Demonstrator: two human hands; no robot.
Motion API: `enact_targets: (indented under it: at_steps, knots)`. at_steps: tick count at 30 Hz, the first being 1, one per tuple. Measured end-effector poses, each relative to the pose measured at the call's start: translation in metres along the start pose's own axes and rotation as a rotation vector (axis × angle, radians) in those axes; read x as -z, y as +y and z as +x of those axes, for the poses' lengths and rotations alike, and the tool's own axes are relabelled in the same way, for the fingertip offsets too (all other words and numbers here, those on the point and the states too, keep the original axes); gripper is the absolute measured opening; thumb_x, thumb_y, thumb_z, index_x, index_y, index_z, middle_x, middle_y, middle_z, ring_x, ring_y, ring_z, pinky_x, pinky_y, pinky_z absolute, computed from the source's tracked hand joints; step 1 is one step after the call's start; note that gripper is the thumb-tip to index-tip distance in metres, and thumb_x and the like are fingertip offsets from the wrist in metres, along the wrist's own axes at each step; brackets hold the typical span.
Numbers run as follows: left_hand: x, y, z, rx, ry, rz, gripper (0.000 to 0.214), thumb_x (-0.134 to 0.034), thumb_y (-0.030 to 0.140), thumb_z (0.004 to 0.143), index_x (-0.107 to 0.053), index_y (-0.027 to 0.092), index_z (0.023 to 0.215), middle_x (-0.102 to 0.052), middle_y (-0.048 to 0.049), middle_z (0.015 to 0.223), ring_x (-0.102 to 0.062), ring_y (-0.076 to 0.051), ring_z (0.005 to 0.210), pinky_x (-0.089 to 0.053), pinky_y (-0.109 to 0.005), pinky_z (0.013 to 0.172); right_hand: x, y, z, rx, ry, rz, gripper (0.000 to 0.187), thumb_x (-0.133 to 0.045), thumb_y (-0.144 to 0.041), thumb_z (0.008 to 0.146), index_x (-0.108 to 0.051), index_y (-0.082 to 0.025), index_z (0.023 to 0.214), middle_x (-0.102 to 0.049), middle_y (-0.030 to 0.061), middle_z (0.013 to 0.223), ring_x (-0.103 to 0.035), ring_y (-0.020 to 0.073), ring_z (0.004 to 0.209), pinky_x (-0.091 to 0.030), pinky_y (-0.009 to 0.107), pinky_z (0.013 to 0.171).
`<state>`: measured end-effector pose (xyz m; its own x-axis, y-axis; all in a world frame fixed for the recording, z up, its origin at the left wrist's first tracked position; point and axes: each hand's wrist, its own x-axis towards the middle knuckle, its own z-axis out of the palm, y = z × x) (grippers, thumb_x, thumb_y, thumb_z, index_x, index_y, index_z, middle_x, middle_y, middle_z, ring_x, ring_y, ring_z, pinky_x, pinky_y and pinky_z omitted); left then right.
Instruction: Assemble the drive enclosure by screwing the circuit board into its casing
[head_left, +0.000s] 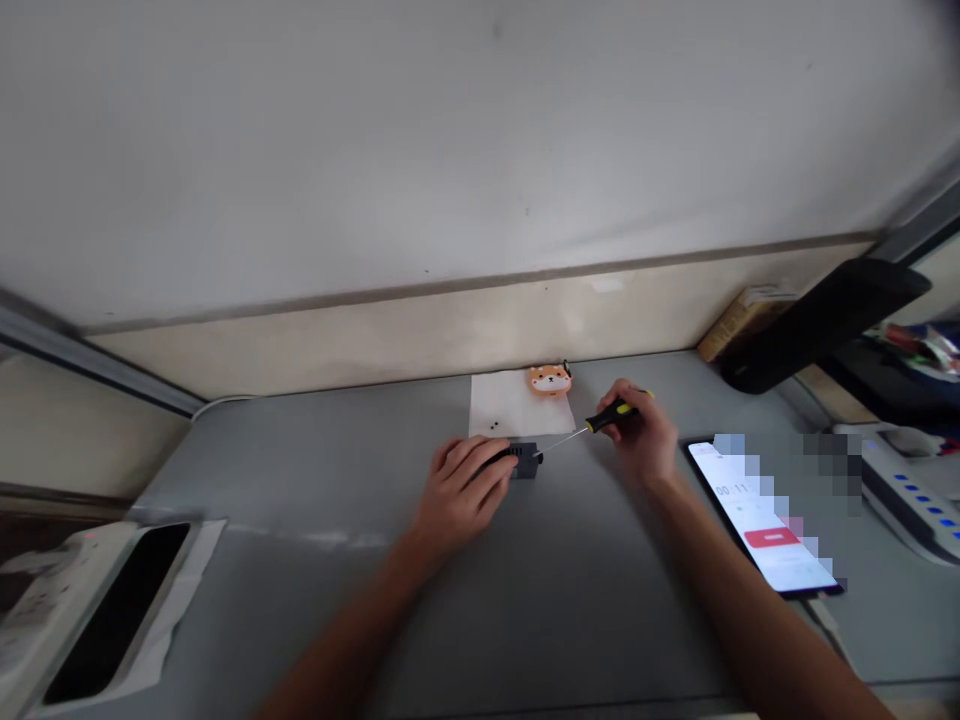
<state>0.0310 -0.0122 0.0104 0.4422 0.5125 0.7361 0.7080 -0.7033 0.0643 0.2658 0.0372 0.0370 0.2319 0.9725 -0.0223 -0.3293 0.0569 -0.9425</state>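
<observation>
L hand (465, 497) clamped on blk box (526, 461), on grey desk (585, 610); R hand (636, 432) apart, at 2 o'clock of box, gripping yellow/blk screwdriver (611, 414), tip just at box end. 2 sm blk screws (494, 426) on white paper sheet (521, 403), 12 o'clock of box. Orange dog-face charm (550, 380) at paper's top edge. Phone (757, 520) w/ timer, 4 o'clock of R hand.

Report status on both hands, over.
Left hand gripping black box. Right hand holding yellow-black screwdriver, tip near box. Two small black screws on white paper.
</observation>
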Motion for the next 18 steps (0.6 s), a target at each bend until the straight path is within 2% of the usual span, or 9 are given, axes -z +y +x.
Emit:
enact_targets:
  at_steps: [4, 11, 18]
  knots:
    - [-0.0016, 0.0004, 0.0001, 0.014, 0.006, -0.030, 0.019, -0.056, 0.011, 0.097, -0.069, 0.024, 0.104, -0.078, -0.0035, 0.103, -0.070, -0.019, 0.099, -0.046, -0.035, 0.094, -0.0041, -0.0007, -0.0023, -0.029, 0.005, 0.021, 0.024, -0.067, -0.043, 0.064, -0.058, -0.024, 0.053, -0.047, 0.0015, 0.060, -0.035, 0.0120, 0.049, -0.018, 0.028, 0.042]
    - [-0.0035, 0.0013, 0.0006, 0.018, 0.026, -0.065, 0.017, -0.056, 0.010, 0.098, -0.067, 0.021, 0.104, -0.077, -0.0051, 0.102, -0.068, -0.019, 0.098, -0.046, -0.034, 0.092, -0.0004, 0.0038, -0.0005, -0.008, -0.039, -0.010, 0.027, -0.067, -0.045, 0.067, -0.057, -0.023, 0.055, -0.045, 0.0012, 0.059, -0.035, 0.0125, 0.049, -0.020, 0.028, 0.040]
    - [-0.0040, 0.0016, 0.0003, -0.013, 0.003, -0.020, 0.024, -0.054, 0.010, 0.099, -0.070, 0.022, 0.112, -0.074, -0.0058, 0.105, -0.066, -0.019, 0.101, -0.046, -0.034, 0.094, 0.0026, 0.0067, 0.0017, 0.011, -0.050, 0.007, 0.026, -0.069, -0.043, 0.067, -0.057, -0.022, 0.056, -0.047, 0.0009, 0.059, -0.035, 0.0110, 0.048, -0.021, 0.027, 0.040]
